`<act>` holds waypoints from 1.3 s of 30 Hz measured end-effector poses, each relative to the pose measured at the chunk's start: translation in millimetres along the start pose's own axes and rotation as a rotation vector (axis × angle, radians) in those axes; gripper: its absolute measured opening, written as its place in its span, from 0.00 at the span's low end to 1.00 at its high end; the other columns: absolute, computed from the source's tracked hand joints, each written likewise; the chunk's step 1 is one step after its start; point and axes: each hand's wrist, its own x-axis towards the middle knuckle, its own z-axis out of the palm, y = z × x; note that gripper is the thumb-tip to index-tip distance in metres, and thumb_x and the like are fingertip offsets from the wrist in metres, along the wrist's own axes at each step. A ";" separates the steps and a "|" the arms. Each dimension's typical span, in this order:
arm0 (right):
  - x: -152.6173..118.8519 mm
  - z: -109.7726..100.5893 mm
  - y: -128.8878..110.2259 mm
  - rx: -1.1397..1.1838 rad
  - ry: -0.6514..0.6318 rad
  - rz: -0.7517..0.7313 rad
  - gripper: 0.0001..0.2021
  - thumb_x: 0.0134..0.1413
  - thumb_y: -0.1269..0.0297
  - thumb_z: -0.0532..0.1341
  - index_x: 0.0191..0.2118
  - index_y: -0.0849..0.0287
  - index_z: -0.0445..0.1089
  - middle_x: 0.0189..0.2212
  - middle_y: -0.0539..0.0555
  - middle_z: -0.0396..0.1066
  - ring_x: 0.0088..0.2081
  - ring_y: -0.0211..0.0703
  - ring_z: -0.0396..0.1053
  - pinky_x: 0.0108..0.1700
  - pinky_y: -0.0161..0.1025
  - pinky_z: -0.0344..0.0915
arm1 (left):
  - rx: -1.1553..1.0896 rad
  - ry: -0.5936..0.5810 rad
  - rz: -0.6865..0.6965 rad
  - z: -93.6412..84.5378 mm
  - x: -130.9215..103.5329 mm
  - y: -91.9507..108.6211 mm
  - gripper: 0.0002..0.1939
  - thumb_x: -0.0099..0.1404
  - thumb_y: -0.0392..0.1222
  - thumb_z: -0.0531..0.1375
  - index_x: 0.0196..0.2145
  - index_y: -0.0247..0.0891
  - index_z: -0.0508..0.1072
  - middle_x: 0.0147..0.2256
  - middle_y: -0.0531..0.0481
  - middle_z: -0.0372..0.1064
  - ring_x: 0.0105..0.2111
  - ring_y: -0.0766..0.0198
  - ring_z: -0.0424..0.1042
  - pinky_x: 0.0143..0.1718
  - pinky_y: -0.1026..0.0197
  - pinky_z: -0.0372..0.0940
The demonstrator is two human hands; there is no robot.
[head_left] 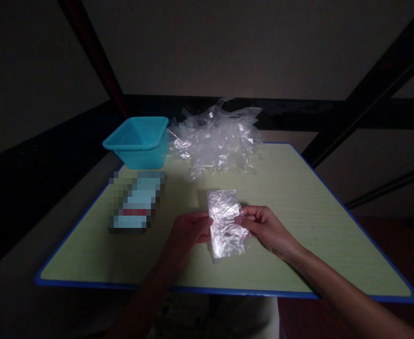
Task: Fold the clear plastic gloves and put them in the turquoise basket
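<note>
A folded piece of clear, crinkled plastic (226, 235) is held upright-lengthwise over the near middle of the table. My left hand (191, 228) pinches its left edge between thumb and fingers. On its right side, my right hand (259, 225) grips the loose edge, with the thumb on top. Beyond the hands lies a heap of clear plastic bags (217, 139) at the table's far edge.
The light green table (298, 226) has a blue rim. A turquoise plastic basin (141, 157) stands at its far left corner. In front of the basin lies a flat, pixelated rectangular object (138, 202). Dark slanting bars stand beyond the table.
</note>
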 end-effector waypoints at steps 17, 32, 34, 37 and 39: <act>-0.3 -2.4 -0.3 -0.004 -0.007 0.006 0.11 0.36 0.58 0.69 0.24 0.60 0.72 0.18 0.47 0.67 0.19 0.31 0.60 0.22 0.31 0.56 | 0.104 0.021 0.056 2.6 -3.7 1.7 0.07 0.44 0.41 0.61 0.20 0.34 0.75 0.19 0.52 0.71 0.23 0.66 0.72 0.29 0.65 0.68; -1.7 -4.4 0.6 0.075 -0.048 0.010 0.11 0.34 0.65 0.70 0.28 0.59 0.72 0.19 0.47 0.71 0.22 0.34 0.66 0.27 0.33 0.60 | 0.147 0.030 0.135 -0.6 -1.7 -3.5 0.07 0.46 0.42 0.60 0.20 0.35 0.74 0.18 0.54 0.69 0.23 0.65 0.70 0.28 0.64 0.68; -2.0 -3.9 -0.1 0.073 -0.040 0.012 0.10 0.33 0.67 0.70 0.28 0.58 0.72 0.18 0.47 0.71 0.21 0.34 0.66 0.26 0.33 0.60 | 0.176 0.012 0.145 -1.3 -1.7 -3.6 0.07 0.47 0.42 0.60 0.20 0.35 0.73 0.19 0.55 0.69 0.24 0.65 0.70 0.29 0.64 0.68; -2.6 -3.1 -1.0 0.077 -0.023 0.017 0.10 0.32 0.67 0.70 0.27 0.57 0.72 0.18 0.47 0.72 0.21 0.34 0.66 0.26 0.34 0.61 | 0.234 0.009 0.178 -1.9 -0.8 -5.0 0.07 0.49 0.42 0.59 0.20 0.35 0.72 0.19 0.55 0.68 0.24 0.65 0.70 0.28 0.65 0.66; -2.9 -2.8 -1.3 0.069 -0.012 0.014 0.09 0.33 0.66 0.69 0.26 0.57 0.73 0.18 0.48 0.72 0.21 0.35 0.66 0.27 0.35 0.61 | 0.247 0.002 0.192 -1.3 0.1 -6.0 0.07 0.49 0.41 0.59 0.20 0.36 0.72 0.20 0.55 0.69 0.24 0.65 0.70 0.27 0.65 0.66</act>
